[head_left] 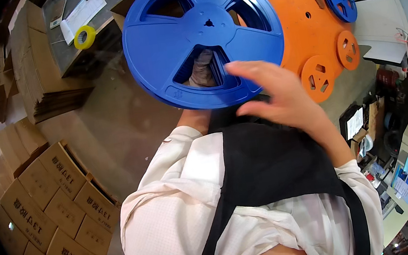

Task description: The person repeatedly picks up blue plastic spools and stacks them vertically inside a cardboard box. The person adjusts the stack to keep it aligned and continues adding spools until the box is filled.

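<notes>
Large blue plastic reels (209,18), with wide cut-outs and a small centre hole, are held up in front of my body. Layered edges in the cut-outs suggest that several are stacked. My left hand (202,69) reaches under them; its greyish, apparently gloved fingers show through the nearest cut-out, and the rest is hidden. It carries the reels from below. My right hand (283,89) is at the near right rim, thumb and fingers apart. Its fingertips lie over the reel face beside the cut-out; whether they touch it I cannot tell.
Beyond the reels stands a big orange disc (299,23) bearing smaller orange reels (318,78) and a blue reel (339,0). A grey table at the upper left holds papers (84,13) and a yellow tape roll (84,37). Flattened cardboard (53,86) and stacked cartons (52,221) line the left.
</notes>
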